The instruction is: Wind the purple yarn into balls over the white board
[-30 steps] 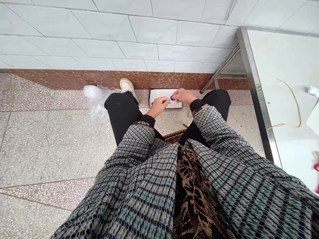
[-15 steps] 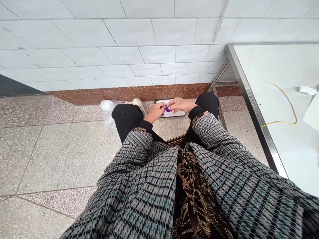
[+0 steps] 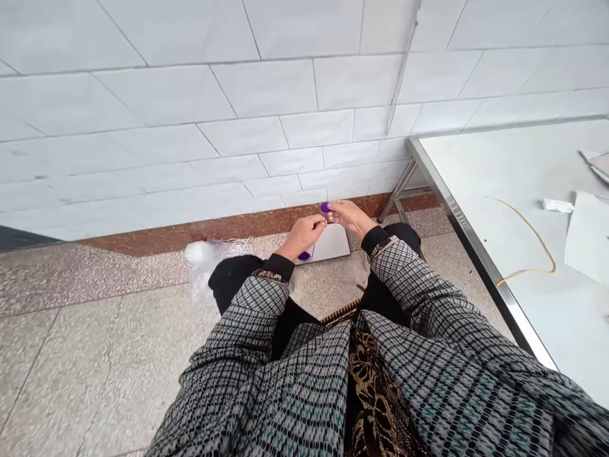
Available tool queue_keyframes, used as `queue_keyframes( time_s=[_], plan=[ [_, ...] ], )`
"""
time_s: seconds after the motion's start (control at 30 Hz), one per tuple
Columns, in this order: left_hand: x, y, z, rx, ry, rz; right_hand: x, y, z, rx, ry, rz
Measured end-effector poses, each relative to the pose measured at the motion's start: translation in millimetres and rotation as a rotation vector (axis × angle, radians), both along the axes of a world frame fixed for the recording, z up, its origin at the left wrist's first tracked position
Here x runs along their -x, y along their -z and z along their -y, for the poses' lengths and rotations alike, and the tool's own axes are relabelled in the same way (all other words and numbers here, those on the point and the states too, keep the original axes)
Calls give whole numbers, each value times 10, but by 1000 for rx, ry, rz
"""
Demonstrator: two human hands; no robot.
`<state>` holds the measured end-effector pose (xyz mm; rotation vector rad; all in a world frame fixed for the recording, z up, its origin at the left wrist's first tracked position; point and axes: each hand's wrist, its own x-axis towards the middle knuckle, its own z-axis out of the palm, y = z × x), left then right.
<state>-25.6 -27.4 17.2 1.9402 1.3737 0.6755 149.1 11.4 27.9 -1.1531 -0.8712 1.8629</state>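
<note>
Between the fingertips of my right hand [image 3: 351,216] is a small rounded purple yarn piece [image 3: 325,207], held up at its edge. My left hand [image 3: 304,235] is closed in a pinch just below it, on a purple strand that hangs from the piece. Both hands are close together, above a white, dark-edged flat tray or board [image 3: 332,243] on the floor between my knees. A purple ball of yarn [image 3: 303,256] lies at its left side, partly behind my left wrist. Whether a hook or needle is in my fingers is too small to tell.
A clear plastic bag with white yarn [image 3: 202,257] lies on the floor left of my knee. To the right stands a metal-edged table [image 3: 476,254] bearing a yellow cord [image 3: 535,235], a crumpled white scrap [image 3: 557,205] and papers [image 3: 590,231]. The tiled wall [image 3: 257,139] rises ahead.
My hands have lifted toward the wall, and the purple piece is now raised above my left fingers with a strand showing. The purple ball is more visible. The head view has tilted up.
</note>
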Motion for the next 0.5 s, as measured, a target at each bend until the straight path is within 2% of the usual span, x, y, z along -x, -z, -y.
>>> queue_keyframes(
  time_s=[0.07,0.13,0.3,0.4,0.5],
  plan=[
    [-28,-64,-137,30,18,73,-50,-74,-123,30,82,-158],
    [-24,-131,-276,76,21,138,-87,-153,-234,31,55,-216],
    [84,-289,-561,193,-27,187,-125,-281,-446,-43,-197,-132],
    [132,-322,-639,223,-49,163,-111,-298,-484,-89,-244,-73],
    [119,-284,-637,280,-85,169,-79,-283,-429,-101,-247,38]
  ],
)
